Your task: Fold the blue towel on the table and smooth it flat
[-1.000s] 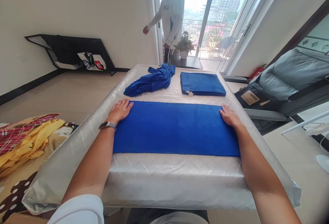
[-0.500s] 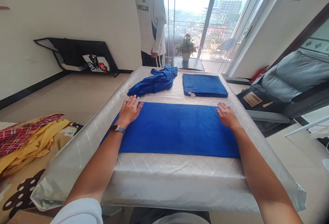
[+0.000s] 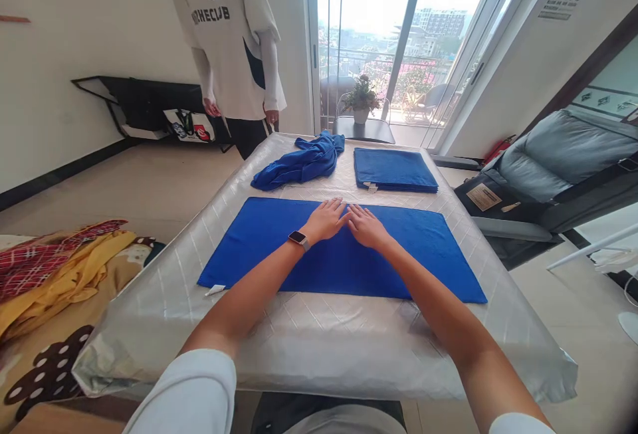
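A blue towel point(image 3: 413, 254) lies spread flat across the table, with a small white tag at its near left corner. My left hand point(image 3: 325, 219) rests palm down on the towel near the middle of its far edge, fingers stretched out, a watch on the wrist. Right beside it, my right hand point(image 3: 367, 226) lies flat too, its fingertips close to the left ones. Neither hand grips anything. Beyond the towel, a crumpled blue cloth point(image 3: 304, 161) lies at the far left, and a folded stack of blue towels point(image 3: 393, 169) sits at the far right.
A silvery cover drapes the table point(image 3: 319, 347). A person point(image 3: 234, 42) stands past its far left corner. A potted plant point(image 3: 361, 98) stands on a chair by the glass door. To the right is a grey armchair point(image 3: 538, 161); patterned bedding point(image 3: 64, 281) lies at left.
Both hands have slid inward from the towel's two sides to its middle. The towel's side edges and white tag are now uncovered. The other person has moved left.
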`<action>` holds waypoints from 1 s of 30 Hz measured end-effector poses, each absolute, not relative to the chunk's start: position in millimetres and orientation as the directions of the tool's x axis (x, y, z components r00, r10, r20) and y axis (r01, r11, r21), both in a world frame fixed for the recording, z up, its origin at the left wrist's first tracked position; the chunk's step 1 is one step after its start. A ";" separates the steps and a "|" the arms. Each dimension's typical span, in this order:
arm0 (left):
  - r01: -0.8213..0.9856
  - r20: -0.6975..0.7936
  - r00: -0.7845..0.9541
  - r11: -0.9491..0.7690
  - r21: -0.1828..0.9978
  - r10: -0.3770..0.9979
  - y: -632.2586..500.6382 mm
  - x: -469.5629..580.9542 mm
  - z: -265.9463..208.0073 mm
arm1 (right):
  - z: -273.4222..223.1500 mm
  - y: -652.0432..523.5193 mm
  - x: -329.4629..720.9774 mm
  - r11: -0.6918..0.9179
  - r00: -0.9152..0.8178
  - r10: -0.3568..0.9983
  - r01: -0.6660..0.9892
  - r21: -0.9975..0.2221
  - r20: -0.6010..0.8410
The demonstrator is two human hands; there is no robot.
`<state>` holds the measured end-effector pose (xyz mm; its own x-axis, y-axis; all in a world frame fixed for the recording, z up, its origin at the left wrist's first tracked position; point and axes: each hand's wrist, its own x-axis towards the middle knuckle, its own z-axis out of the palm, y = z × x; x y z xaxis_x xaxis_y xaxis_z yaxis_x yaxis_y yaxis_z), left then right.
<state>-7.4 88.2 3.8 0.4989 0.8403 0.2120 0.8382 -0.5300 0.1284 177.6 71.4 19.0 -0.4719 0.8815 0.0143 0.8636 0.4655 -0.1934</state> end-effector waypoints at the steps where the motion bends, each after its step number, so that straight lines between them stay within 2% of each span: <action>1: 0.850 0.193 0.477 -0.506 0.146 0.857 94.5 -4.8 -0.7 | 14.4 75.4 167.1 0.452 -0.462 0.887 0.869 -0.201 -0.005; 7: 0.867 0.157 0.425 -0.451 0.211 0.891 107.5 -3.6 -22.9 | -1.6 86.2 153.4 0.383 -0.401 0.915 0.897 -0.222 -0.042; 16: 0.898 0.098 0.358 -0.371 0.234 0.928 109.3 -37.4 -19.4 | 1.1 93.2 208.9 0.310 -0.327 0.942 0.932 -0.187 -0.069; 24: 0.972 0.012 0.168 -0.167 0.165 0.986 104.5 -149.1 -13.6 | -14.1 100.0 358.7 0.032 -0.036 0.999 0.995 -0.094 -0.040; 30: 0.990 0.001 -0.049 0.048 0.132 0.999 105.3 -223.7 -22.4 | -21.1 103.5 413.2 -0.112 0.109 0.993 0.989 -0.095 -0.033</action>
<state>-223.7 105.3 -22.4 -0.0490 0.9988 0.0006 0.9901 0.0485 0.1316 413.2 103.5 -21.1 0.1092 0.9935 -0.0332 0.9892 -0.1120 -0.0951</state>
